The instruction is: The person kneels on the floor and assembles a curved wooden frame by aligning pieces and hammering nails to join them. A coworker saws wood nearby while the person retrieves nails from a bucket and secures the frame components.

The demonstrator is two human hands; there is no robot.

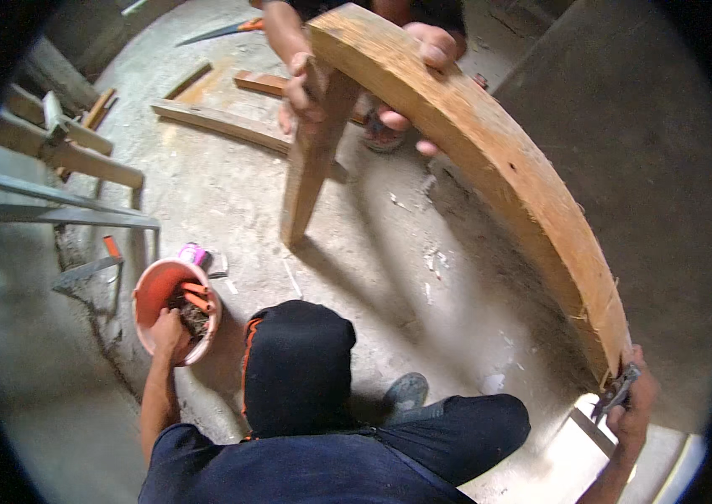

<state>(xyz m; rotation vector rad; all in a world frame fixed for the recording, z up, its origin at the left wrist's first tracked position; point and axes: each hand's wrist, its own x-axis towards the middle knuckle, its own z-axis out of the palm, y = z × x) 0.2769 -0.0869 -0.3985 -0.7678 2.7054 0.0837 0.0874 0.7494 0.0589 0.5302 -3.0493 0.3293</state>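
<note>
My left hand (170,334) reaches into a pink bucket (148,294), its fingers curled down among a dark heap of small pieces that look like nails. Orange handles (196,296) stick up beside it. What the fingers hold, if anything, is hidden. At the lower right, my right hand (637,403) is closed round a dark grey metal hand tool (615,393), its exact kind unclear, close against the lower end of a thick curved wooden beam (511,168). Another person's hands steady the beam's upper end, where it meets a shorter wooden leg (314,160).
On the concrete floor are loose wood pieces (222,122), a handsaw (213,34) and a pink container (193,254). A try square (87,270) with an orange end is beside the bucket. Wooden and metal frames (79,155) line the left. My bent knees are below.
</note>
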